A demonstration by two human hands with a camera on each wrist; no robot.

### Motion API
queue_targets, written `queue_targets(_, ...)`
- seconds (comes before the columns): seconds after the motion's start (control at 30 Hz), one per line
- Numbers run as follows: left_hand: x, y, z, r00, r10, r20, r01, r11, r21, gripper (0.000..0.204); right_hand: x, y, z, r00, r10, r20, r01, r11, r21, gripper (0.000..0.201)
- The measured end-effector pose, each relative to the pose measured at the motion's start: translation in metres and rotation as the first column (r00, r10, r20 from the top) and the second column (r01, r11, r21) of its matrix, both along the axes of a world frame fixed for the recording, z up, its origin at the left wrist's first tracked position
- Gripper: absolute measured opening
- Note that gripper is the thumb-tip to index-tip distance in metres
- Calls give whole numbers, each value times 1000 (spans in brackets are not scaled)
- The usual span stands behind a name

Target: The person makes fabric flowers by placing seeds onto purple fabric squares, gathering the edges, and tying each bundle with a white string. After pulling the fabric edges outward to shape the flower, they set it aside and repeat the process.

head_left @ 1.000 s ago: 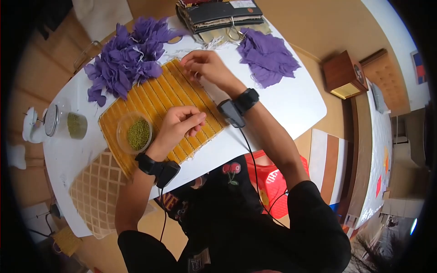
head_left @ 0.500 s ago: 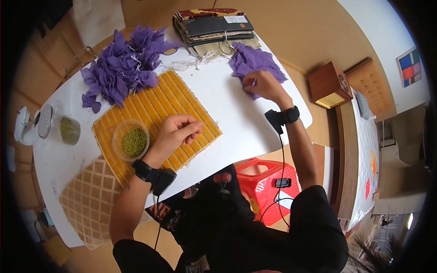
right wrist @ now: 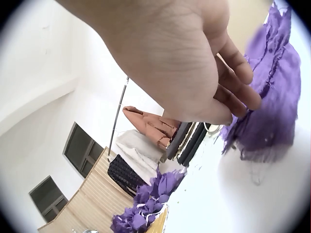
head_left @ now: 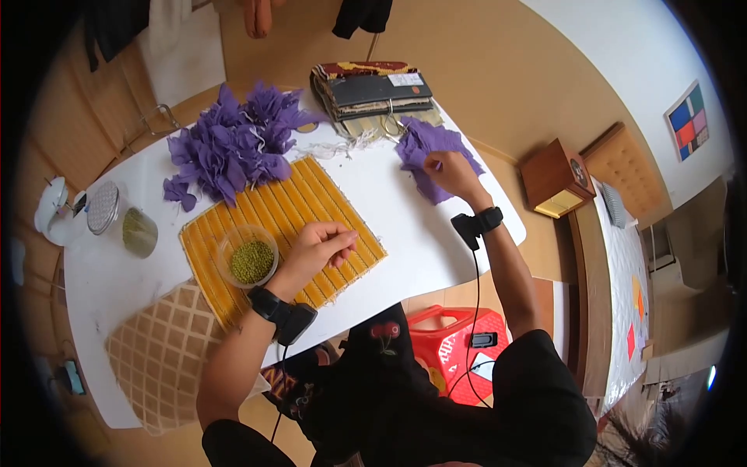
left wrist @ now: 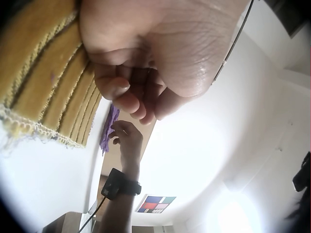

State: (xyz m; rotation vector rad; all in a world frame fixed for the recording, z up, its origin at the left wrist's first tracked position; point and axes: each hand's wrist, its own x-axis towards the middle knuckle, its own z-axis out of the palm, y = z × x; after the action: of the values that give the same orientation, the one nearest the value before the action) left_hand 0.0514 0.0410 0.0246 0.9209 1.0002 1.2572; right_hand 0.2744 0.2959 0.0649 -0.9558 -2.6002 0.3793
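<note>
The left hand is over the striped yellow cloth, fingers bent and thumb drawn in beside them; its fingertips show nothing held in the left wrist view. At the right of the white table, the right hand is over thin purple cloth pieces. Its fingers are loosely bent, and in the right wrist view they overlap the frayed purple cloth with no cloth visibly pinched; whether they touch it is unclear. A clear tub of green beans rests on the yellow cloth, beside the left wrist.
A heap of purple petal-like cloth lies behind the yellow cloth. Dark bound fabric samples stand at the table's back. At left are a jar with green contents and a beige lattice cloth. A red stool stands below.
The right hand has gone from the yellow cloth, near the left hand, across to the purple cloth pieces at the right. The left hand has kept its place over the yellow cloth. The head view has shifted.
</note>
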Motion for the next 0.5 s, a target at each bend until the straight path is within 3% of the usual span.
queue_targets(0.2,0,-1,1,1000,6,-13,-6,1000,14,23,-11,36,8,991,-118,-58,123,988,97,14)
queue_targets(0.27,1,-1,0,1000,11,1,-11,1000,30,23,-10,54,-3,974,-162,159,136,977,162,22)
queue_targets(0.33,0,0,-2,1000,12,5,-13,999,43,23,-11,64,-10,972,-181,148,151,970,189,21)
queue_targets(0.4,0,0,-2,1000,4,6,-4,999,33,23,-10,69,-11,975,-219,34,219,976,1,14)
queue_targets(0.5,0,0,-3,1000,-6,2,6,999,36,23,-8,76,-8,982,-190,2,190,982,17,16)
